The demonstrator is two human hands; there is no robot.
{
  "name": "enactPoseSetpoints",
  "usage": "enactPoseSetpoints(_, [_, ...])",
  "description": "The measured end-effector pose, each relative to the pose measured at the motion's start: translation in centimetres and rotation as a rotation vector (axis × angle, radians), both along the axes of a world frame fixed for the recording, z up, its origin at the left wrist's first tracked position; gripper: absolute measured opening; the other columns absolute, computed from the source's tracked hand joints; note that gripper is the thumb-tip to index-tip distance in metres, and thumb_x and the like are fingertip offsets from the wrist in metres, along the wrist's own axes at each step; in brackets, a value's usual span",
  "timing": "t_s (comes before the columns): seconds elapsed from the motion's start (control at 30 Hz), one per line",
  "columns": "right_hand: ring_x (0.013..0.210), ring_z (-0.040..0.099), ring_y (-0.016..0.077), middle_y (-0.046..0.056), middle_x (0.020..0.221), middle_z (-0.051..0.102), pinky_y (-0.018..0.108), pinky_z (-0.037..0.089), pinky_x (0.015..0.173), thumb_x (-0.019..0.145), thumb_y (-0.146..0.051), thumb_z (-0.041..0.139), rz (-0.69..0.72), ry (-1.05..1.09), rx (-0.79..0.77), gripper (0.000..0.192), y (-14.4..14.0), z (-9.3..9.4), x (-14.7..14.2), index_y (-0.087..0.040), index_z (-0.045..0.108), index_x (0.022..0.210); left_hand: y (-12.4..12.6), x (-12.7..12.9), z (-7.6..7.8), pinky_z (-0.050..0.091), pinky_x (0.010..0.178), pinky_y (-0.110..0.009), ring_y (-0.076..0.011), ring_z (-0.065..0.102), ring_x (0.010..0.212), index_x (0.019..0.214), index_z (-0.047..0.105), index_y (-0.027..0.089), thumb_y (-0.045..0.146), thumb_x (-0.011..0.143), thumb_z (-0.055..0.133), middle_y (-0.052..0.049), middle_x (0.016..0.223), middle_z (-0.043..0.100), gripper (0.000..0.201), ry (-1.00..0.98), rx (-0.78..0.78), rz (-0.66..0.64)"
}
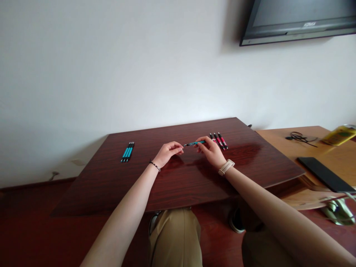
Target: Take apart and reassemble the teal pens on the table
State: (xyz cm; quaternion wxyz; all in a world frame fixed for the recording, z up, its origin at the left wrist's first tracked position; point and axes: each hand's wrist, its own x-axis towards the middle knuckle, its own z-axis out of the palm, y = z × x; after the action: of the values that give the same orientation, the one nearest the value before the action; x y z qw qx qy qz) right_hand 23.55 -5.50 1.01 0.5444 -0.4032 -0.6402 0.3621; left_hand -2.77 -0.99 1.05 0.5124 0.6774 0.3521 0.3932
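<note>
My right hand pinches a teal and black pen between thumb and fingers, holding it nearly level above the table with one end toward the left. Just beyond that end is my left hand. Its fingers are loosely curved, with the thumb close to them, and I see nothing between them. Three teal and black pens lie side by side on the left part of the dark red-brown table. Behind my right hand lie several pink and black pens, partly covered by it.
A white wall rises behind the table, with a television mounted at upper right. The lighter wooden table to the right bears a black cable, a dark flat device and a yellow package. My knees are below the front edge.
</note>
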Motion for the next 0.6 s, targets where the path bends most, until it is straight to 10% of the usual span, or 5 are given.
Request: enactPoseSetpoints(0.6, [0.081,0.071,0.0194,0.007,0.102,0.078,0.035,0.061,0.078,0.091,-0.053,0.082,0.083,0.122,-0.034,0.037,0.8,0.2,-1.1,-0.023,0.076,0.112,-0.2,0.0,-0.3,0.052,0.079,-0.028,-0.0154,0.07,0.082,0.095,0.077,0.015,0.05,0.085,0.089,-0.007,0.089,0.078,0.038,-0.253,-0.173,-0.031])
